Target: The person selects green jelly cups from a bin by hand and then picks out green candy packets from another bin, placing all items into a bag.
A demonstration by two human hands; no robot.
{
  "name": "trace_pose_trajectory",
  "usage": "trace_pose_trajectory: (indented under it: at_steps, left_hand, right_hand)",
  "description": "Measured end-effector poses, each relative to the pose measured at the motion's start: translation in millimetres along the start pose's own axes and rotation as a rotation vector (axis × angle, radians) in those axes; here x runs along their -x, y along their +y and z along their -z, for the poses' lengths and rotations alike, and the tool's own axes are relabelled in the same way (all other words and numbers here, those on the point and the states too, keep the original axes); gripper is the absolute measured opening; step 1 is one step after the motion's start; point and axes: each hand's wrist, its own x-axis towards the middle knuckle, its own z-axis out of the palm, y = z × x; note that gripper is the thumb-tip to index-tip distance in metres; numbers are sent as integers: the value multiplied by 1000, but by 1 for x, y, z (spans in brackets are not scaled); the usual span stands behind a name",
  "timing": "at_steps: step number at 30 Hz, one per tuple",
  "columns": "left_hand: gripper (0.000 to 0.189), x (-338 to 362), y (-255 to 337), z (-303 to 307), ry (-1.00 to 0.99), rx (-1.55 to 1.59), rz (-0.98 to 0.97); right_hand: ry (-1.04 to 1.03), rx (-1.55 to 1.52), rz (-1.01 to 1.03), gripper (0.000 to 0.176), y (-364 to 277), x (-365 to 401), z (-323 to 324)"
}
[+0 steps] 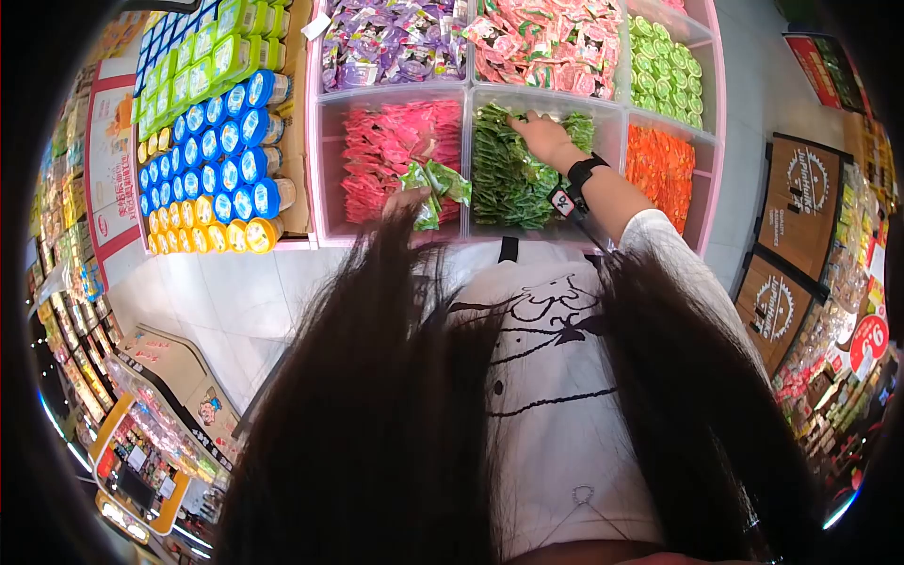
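Note:
Green candy packets (513,188) stand in rows in the front middle bin. My right hand (544,137) reaches over them, its fingers touching the packets near the back of the bin; whether it grips one is hard to tell. A dark watch sits on that wrist. My left hand (407,202) is over the front edge of the bin of pink-red packets (377,141), partly hidden by hair. It holds green packets (433,188), which hang above the divider between the two bins.
Purple packets (395,42), pink packets (546,47), green round packs (664,71) and orange packets (659,169) fill neighbouring bins. Blue- and yellow-lidded tubs (217,160) are stacked at left. Brown cartons (800,207) stand at right. Long hair covers much of the lower view.

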Motion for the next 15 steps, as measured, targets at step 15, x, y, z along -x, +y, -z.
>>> trace_pose_trajectory:
  at_steps: [15]
  left_hand:
    - [44, 33, 78, -122, -261, 423, 89]
  right_hand:
    - [472, -710, 35, 44, 26, 54, 28]
